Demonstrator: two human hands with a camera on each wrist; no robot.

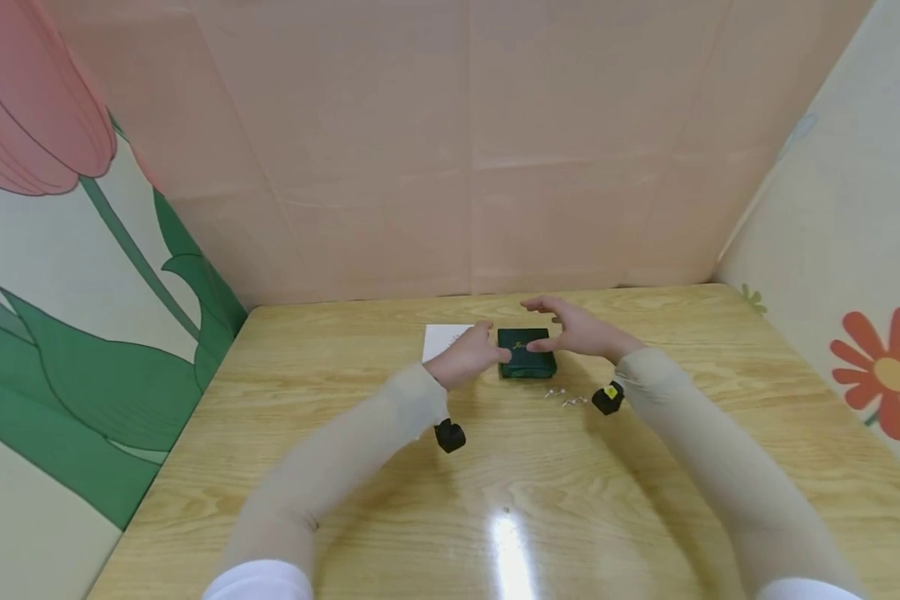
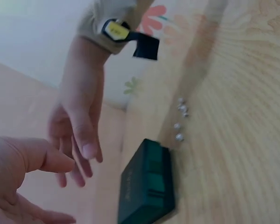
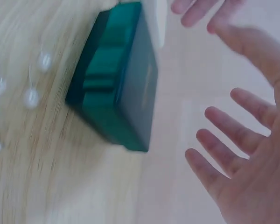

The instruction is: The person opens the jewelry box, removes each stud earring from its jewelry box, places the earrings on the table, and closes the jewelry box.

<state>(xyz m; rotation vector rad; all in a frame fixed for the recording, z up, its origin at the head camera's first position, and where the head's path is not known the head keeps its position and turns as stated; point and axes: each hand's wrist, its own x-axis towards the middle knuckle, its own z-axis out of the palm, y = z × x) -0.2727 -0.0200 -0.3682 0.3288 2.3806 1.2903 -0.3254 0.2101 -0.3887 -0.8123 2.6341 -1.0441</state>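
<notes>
A dark green jewelry box [image 1: 527,367] with gold lettering on its lid sits closed on the table, toward the back. My left hand [image 1: 467,357] hovers at its left side, thumb and fingers spread and holding nothing. From the right, my right hand [image 1: 581,330] reaches over the box with its fingers apart, also holding nothing. In the right wrist view the box [image 3: 102,70] stands clear of the fingers [image 3: 207,172]. Several small stud earrings [image 3: 31,98] with shiny round ends and thin posts lie on the wood just in front of the box.
A white card [image 1: 439,337] with small print lies left of the box, partly behind my left hand. The wooden table [image 1: 330,342] ends at a pink-covered wall [image 1: 375,225] at the back. Patterned walls stand on both sides.
</notes>
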